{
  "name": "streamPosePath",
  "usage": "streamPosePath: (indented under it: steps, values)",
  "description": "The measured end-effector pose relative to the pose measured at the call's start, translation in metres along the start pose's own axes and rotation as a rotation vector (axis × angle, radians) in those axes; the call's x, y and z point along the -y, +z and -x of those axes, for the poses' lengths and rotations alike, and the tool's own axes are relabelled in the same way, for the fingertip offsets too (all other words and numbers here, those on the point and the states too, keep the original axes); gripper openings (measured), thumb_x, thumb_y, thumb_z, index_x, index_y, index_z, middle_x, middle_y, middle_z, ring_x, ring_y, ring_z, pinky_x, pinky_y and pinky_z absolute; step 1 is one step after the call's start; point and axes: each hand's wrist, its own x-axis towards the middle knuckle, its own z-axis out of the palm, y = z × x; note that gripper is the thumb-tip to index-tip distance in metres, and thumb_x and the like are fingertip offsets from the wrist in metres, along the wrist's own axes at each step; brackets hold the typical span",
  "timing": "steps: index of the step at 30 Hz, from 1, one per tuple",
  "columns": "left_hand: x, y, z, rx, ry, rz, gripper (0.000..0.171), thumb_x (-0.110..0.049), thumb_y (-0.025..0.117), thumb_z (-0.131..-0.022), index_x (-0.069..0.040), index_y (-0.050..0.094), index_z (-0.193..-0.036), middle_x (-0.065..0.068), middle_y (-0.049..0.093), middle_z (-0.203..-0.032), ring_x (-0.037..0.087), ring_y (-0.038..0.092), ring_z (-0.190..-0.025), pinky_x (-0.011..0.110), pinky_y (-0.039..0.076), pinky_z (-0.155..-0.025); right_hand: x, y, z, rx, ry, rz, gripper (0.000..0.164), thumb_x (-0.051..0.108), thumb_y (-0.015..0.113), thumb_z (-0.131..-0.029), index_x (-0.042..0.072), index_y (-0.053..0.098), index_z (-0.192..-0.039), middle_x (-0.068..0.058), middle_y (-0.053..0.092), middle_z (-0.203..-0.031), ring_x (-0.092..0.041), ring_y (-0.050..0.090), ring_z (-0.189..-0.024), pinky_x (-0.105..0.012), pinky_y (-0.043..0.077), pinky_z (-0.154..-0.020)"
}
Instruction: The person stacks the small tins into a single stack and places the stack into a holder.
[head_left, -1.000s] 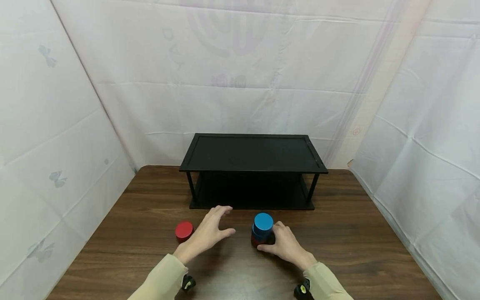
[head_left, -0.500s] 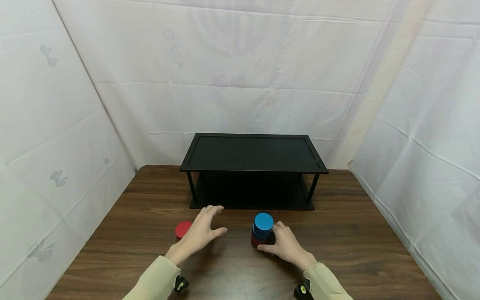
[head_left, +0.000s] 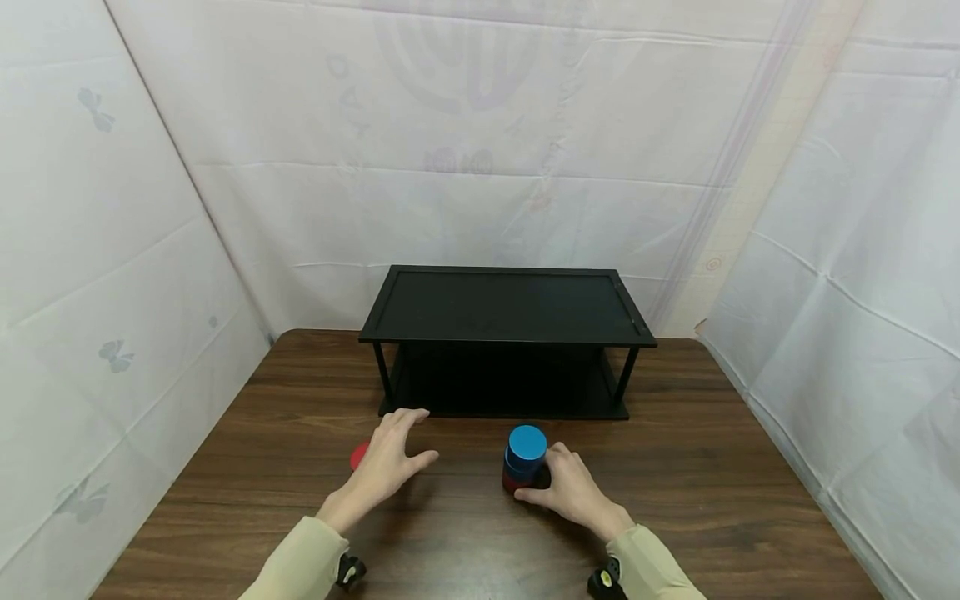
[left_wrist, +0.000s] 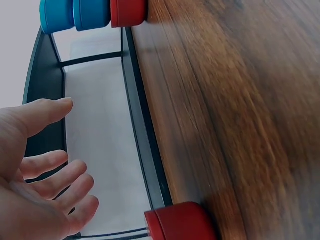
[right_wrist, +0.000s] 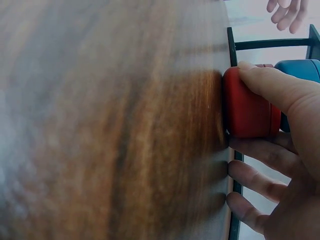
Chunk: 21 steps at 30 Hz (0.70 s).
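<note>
Two blue round containers (head_left: 527, 443) are stacked on a red round container (right_wrist: 250, 107) on the table, right of centre in the head view. My right hand (head_left: 573, 492) grips the bottom red container, with its thumb on one side and fingers on the other; the remaining fingers are spread near the table. My left hand (head_left: 378, 468) hovers above the table with fingers relaxed and apart, holding nothing. Beside and partly hidden behind it in the head view stands a separate red round container (left_wrist: 182, 222). In the left wrist view the stack's blue containers (left_wrist: 92, 14) appear at the top.
A black two-tier shelf (head_left: 510, 307) stands at the back of the brown wooden table (head_left: 712, 467), behind both hands. White sheeting (head_left: 480, 167) encloses the table at the back and sides.
My left hand has moved left, away from the stack, and now covers more of the separate red container. The right hand and the stack stay where they were.
</note>
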Motion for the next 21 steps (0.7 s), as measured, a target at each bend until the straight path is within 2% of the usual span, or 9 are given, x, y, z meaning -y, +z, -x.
streamPosePath:
  steps: [7, 15, 21]
  values:
    - [0.008, -0.003, 0.006, -0.052, -0.01, -0.01, 0.058, -0.017, 0.081, -0.076, -0.003, 0.057, -0.128, 0.013, 0.058, -0.126, 0.033, 0.052, -0.116, 0.052, 0.046, -0.094, 0.001, 0.0, 0.0, 0.0, 0.005, -0.008, 0.054, 0.046, 0.08, -0.074, 0.011, 0.066, -0.113, 0.003, 0.061, -0.096, -0.011, 0.051, -0.089, -0.038, 0.044, -0.082]
    - [0.015, -0.005, 0.011, -0.051, -0.047, 0.01, 0.058, -0.016, 0.079, -0.079, -0.002, 0.054, -0.129, 0.018, 0.054, -0.131, 0.037, 0.045, -0.122, 0.055, 0.045, -0.096, 0.002, 0.0, 0.001, 0.001, 0.014, -0.006, 0.055, 0.045, 0.08, -0.074, 0.01, 0.066, -0.113, 0.003, 0.06, -0.096, -0.011, 0.051, -0.089, -0.039, 0.044, -0.083]
    - [0.023, -0.007, 0.013, -0.071, -0.042, -0.012, 0.061, -0.016, 0.08, -0.078, 0.001, 0.054, -0.129, 0.02, 0.054, -0.13, 0.037, 0.046, -0.118, 0.054, 0.045, -0.094, 0.001, 0.0, 0.0, 0.001, 0.011, -0.001, 0.054, 0.045, 0.08, -0.074, 0.01, 0.066, -0.113, 0.003, 0.06, -0.096, -0.011, 0.051, -0.089, -0.039, 0.044, -0.083]
